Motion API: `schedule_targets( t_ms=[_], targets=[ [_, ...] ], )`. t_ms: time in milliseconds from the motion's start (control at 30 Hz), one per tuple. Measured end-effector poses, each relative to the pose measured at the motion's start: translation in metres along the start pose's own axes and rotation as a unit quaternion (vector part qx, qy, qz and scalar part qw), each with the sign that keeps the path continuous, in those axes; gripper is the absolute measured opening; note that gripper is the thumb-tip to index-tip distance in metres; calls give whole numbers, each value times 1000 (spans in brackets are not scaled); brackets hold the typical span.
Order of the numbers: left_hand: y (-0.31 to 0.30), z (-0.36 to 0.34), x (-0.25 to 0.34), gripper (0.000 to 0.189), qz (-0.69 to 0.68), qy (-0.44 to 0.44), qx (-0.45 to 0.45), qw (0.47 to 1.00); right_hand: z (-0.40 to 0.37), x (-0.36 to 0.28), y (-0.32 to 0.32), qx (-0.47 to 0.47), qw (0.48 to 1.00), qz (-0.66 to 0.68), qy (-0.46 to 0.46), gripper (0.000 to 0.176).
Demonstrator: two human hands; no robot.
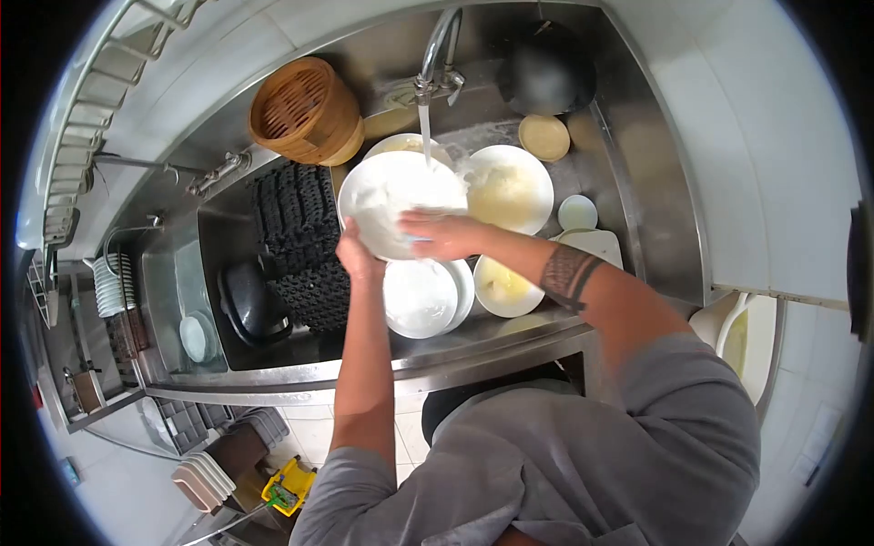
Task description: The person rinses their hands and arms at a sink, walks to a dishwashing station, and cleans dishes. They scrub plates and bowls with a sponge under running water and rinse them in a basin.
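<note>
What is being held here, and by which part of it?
A white bowl, by its rim, in the left hand; the right hand is over its inside.

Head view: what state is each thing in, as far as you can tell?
Tap: on, water running.
Held bowl: under the stream.
Left hand: gripping held bowl's edge.
Right hand: inside held bowl; grip unclear.
Right bowl: upright, yellowish inside.
Front bowl: upright, yellowish inside.
White dishes: stacked.
Steamer: slatted top up.

Steamer (314, 114) left of tap (435, 64) | pan (548, 77) in sink (648, 159) (far right corner) | stacked plates (421, 298) before tap
</note>
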State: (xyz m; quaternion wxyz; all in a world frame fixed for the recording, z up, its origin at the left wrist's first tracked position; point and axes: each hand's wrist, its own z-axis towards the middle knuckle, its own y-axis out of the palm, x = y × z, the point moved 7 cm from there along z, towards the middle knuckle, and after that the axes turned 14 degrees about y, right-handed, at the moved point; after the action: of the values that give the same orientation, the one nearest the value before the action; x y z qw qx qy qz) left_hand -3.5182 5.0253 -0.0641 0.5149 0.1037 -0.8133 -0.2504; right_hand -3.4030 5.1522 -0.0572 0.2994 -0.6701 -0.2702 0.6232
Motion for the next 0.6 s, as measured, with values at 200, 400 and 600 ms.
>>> schedule_targets(
  t_ms=[200,400,600],
  targets=[
    [-11,-8,-8,51,-73,-8,-41,996,-31,96,-22,276,660,577,395,53],
    [-17,-55,-50,53,-78,-64,-29,995,-46,58,-18,4,722,593,357,70],
    [23,-55,-97,38,-160,-50,74,983,-61,54,-14,314,631,572,419,57]
  ],
)
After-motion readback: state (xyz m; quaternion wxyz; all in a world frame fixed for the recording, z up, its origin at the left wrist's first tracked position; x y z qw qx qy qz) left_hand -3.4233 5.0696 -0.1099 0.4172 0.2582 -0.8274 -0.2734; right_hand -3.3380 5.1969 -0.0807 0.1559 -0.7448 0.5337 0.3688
